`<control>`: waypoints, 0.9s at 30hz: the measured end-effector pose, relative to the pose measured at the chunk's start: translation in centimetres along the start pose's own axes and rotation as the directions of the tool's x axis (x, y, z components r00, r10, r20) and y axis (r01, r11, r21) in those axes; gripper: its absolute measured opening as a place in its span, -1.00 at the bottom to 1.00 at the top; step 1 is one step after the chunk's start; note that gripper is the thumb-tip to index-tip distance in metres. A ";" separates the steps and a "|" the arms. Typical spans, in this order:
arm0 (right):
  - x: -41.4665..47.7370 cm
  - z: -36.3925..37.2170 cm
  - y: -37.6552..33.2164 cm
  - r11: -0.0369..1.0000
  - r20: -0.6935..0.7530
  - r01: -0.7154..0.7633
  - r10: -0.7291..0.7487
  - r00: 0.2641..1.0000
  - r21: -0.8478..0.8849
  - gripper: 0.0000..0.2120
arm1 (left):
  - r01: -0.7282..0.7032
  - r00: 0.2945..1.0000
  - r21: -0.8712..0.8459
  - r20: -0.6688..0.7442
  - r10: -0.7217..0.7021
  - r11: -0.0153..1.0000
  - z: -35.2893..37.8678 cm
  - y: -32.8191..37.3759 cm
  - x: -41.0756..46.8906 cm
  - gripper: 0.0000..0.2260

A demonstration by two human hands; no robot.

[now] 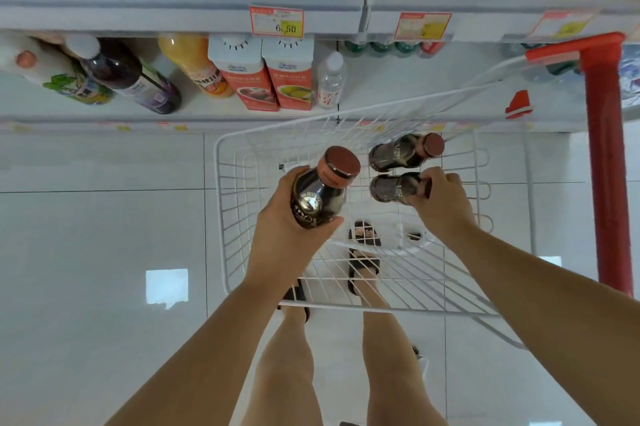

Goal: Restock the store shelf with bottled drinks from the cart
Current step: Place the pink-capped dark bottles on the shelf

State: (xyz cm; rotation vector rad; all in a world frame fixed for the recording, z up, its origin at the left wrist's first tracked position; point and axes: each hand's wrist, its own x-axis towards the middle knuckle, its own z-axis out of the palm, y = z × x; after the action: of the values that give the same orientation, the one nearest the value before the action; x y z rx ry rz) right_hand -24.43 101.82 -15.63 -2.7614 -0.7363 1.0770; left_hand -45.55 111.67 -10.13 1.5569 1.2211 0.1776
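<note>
A shop aisle: white shelving [180, 15] stocked with bottled drinks and juice cartons [242, 79], price tags [276, 21] clipped along the shelf edges, and a white wire shopping cart [346, 304] on pale floor tiles

The white wire cart basket [221, 183] is open on top. Two dark brown bottles [398, 152] lie at its far right; its left and near parts are bare wire, free for reaching.
</note>
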 end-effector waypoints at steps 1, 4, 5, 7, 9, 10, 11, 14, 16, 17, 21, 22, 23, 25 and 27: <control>0.3 0.0 -0.2 1.000 -0.026 -0.004 0.004 1.000 0.026 -0.64 | 0.002 1.000 -0.006 -0.008 -0.002 1.000 -0.2 0.1 -0.1 -0.37; -0.3 -1.8 -1.3 0.992 -0.105 0.043 -0.031 0.994 0.116 -0.71 | -0.008 1.000 -0.026 -0.013 0.007 1.000 -1.1 1.2 -0.3 -0.39; -1.0 -2.9 -1.7 0.986 -0.129 0.071 -0.051 0.990 0.154 -0.73 | -0.009 1.000 -0.036 -0.009 0.009 0.999 -1.4 1.9 -0.4 -0.39; -3.1 -6.2 -2.8 0.966 -0.148 0.122 -0.089 0.985 0.229 -0.78 | -0.022 1.000 -0.060 -0.013 0.021 0.998 -2.5 4.1 -1.0 -0.38; -5.8 -10.6 -4.5 0.936 -0.183 0.183 -0.132 0.974 0.302 -0.83 | -0.059 0.998 -0.093 -0.027 0.056 0.994 -3.8 7.3 -1.5 -0.39; -7.3 -13.1 -5.5 0.916 -0.212 0.221 -0.155 0.965 0.336 -0.85 | -0.091 0.996 -0.102 -0.031 0.088 0.991 -4.4 9.2 -1.8 -0.40; -9.0 -15.7 -6.4 0.894 -0.247 0.262 -0.179 0.952 0.363 -0.87 | -0.125 0.992 -0.105 -0.035 0.122 0.987 -5.1 11.2 -2.2 -0.41; -13.9 -23.6 -8.9 0.823 -0.362 0.393 -0.248 0.898 0.411 -0.83 | -0.238 0.970 -0.121 -0.074 0.230 0.964 -7.2 17.8 -3.3 -0.42; -16.8 -28.9 -10.1 0.755 -0.461 0.485 -0.274 0.844 0.441 -0.80 | -0.341 0.938 -0.117 -0.111 0.329 0.933 -8.3 22.3 -3.9 -0.43; -18.2 -31.4 -10.7 0.721 -0.522 0.539 -0.286 0.804 0.435 -0.78 | -0.391 0.917 -0.107 -0.126 0.377 0.914 -8.8 24.7 -4.4 -0.41; -23.2 -40.7 -13.0 0.599 -0.726 0.712 -0.296 0.621 0.366 -0.74 | -0.550 0.829 -0.083 -0.172 0.532 0.831 -10.4 34.0 -6.2 -0.39; -24.3 -42.7 -13.4 0.569 -0.769 0.754 -0.301 0.563 0.329 -0.76 | -0.582 0.807 -0.085 -0.182 0.561 0.809 -10.7 36.1 -6.5 -0.39; -25.4 -44.5 -13.6 0.544 -0.811 0.790 -0.303 0.500 0.284 -0.78 | -0.612 0.785 -0.087 -0.189 0.590 0.786 -11.0 38.1 -6.9 -0.39; -27.1 -47.6 -13.7 0.508 -0.881 0.837 -0.279 0.381 0.201 -0.81 | -0.672 0.734 -0.082 -0.206 0.647 0.736 -11.5 41.8 -7.9 -0.41; -28.2 -50.3 -13.7 0.486 -0.935 0.864 -0.230 0.269 0.130 -0.79 | -0.738 0.669 -0.094 -0.230 0.707 0.668 -11.8 45.0 -8.7 -0.43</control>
State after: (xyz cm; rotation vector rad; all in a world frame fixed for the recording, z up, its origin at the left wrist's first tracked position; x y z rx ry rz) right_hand -14.82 105.29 42.78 -1.6623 -0.8797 -0.2486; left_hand -30.62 118.34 34.23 1.8198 0.6057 0.9476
